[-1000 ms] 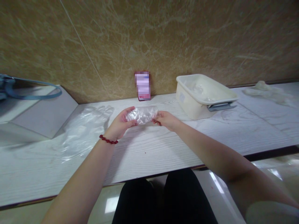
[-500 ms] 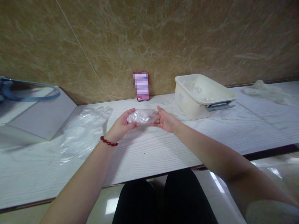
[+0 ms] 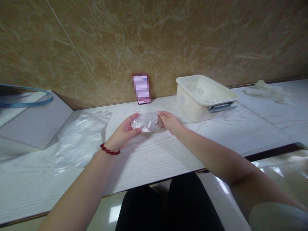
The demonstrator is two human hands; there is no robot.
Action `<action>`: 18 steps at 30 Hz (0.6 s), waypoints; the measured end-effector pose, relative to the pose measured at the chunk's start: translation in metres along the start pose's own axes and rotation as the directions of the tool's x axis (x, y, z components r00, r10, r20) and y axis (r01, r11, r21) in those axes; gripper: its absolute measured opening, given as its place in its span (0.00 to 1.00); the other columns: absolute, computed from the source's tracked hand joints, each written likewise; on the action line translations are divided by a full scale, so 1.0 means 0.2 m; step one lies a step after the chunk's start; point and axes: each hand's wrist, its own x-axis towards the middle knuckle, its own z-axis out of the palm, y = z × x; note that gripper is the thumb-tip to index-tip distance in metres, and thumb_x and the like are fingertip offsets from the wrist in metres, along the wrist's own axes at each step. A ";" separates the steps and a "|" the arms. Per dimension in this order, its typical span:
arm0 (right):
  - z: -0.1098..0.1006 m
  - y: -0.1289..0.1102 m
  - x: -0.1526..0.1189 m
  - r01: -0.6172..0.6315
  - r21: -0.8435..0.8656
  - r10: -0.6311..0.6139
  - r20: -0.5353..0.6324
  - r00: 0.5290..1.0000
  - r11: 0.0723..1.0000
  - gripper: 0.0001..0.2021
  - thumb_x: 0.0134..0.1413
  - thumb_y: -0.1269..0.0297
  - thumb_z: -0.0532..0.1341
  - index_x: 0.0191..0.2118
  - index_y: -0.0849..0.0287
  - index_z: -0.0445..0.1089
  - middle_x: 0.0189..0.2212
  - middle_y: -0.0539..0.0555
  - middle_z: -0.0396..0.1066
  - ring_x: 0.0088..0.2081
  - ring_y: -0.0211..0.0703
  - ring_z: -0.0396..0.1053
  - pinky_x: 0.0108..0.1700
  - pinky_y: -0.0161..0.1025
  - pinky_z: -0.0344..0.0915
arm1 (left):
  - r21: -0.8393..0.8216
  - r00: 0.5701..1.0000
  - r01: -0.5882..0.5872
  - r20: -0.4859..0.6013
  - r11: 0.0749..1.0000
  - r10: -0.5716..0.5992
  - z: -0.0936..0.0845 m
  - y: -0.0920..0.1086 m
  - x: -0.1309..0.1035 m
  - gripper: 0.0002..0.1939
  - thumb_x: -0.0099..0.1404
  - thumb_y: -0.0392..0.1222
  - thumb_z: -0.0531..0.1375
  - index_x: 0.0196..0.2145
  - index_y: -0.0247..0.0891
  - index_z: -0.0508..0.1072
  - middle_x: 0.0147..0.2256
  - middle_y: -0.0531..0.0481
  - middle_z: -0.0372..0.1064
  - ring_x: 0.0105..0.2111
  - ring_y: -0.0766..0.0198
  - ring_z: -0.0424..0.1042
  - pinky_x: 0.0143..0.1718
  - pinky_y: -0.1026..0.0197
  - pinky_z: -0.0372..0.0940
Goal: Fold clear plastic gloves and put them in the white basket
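Legs: dark trousers (image 3: 141,208) show below the near edge of the bench (image 3: 154,170), over a shiny tiled floor (image 3: 103,208).
Speck: one small dark speck (image 3: 145,159) lies on the pale wood grain, between the near edge and my hands.
Red bracelet: the beaded bracelet (image 3: 110,149) sits round my left wrist.
Left hand: my left hand (image 3: 122,133) is partly curled, thumb on the near side and fingers on the far side, round the left end of the clear plastic bundle (image 3: 146,122).
Right hand: my right hand (image 3: 171,123) is closed in to a narrow gap and has the bundle's right end between thumb and fingers.
Clear plastic bundle: it is crinkled and shiny, stretched sideways between my two hands, nearer the far edge than the near one. I can't tell whether it touches the bench.
Flat clear plastic: a thin, wrinkled piece (image 3: 80,138) with finger-like ends lies to the left of my left hand.
White box: the box (image 3: 36,123) stands toward the left, its back near the far edge, with a blue band (image 3: 31,105) over its top.
Cream tub: the open tub (image 3: 192,104) stands right of my right hand, near the far edge, with clear plastic inside and a gray latch (image 3: 220,108) on its right end.
Crumpled translucent plastic: it lies (image 3: 267,90) along the far edge, right of the tub.
Phone: the phone (image 3: 141,89) leans upright on the marbled wall (image 3: 115,48) at the far edge, its screen blurred out.
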 end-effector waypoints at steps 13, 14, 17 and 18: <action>0.01 -0.01 -0.02 0.016 -0.013 -0.015 0.063 0.998 1.000 0.13 0.50 0.55 0.55 0.25 0.58 0.58 0.15 0.46 0.63 0.15 0.31 0.61 0.17 0.29 0.59 | 0.014 0.996 -0.030 -0.084 0.999 0.031 0.03 -0.01 0.02 0.32 0.48 0.31 0.60 0.51 0.41 0.56 0.51 0.45 0.54 0.37 0.66 0.66 0.39 0.59 0.65; 0.01 0.00 -0.03 0.042 -0.046 -0.039 0.053 0.998 0.998 0.12 0.51 0.55 0.55 0.24 0.58 0.58 0.15 0.46 0.62 0.14 0.30 0.60 0.16 0.28 0.57 | 0.012 0.996 -0.029 -0.085 0.999 0.030 0.04 -0.01 0.02 0.32 0.48 0.31 0.60 0.51 0.41 0.56 0.51 0.46 0.54 0.37 0.66 0.66 0.39 0.59 0.65; 0.01 0.00 -0.03 0.110 -0.133 -0.109 0.013 0.994 0.985 0.11 0.52 0.57 0.53 0.25 0.57 0.58 0.13 0.43 0.58 0.12 0.28 0.56 0.13 0.27 0.52 | -0.007 0.994 -0.028 -0.103 1.000 0.027 0.05 0.00 0.01 0.32 0.48 0.31 0.60 0.51 0.42 0.56 0.51 0.47 0.54 0.36 0.68 0.66 0.39 0.60 0.65; 0.01 0.00 -0.03 0.124 -0.146 -0.125 -0.001 0.992 0.982 0.10 0.53 0.57 0.52 0.27 0.57 0.58 0.13 0.43 0.57 0.12 0.28 0.55 0.13 0.26 0.50 | -0.019 0.994 -0.028 -0.107 0.999 0.026 0.06 0.00 0.00 0.32 0.48 0.31 0.60 0.51 0.42 0.57 0.51 0.47 0.54 0.35 0.69 0.66 0.39 0.61 0.65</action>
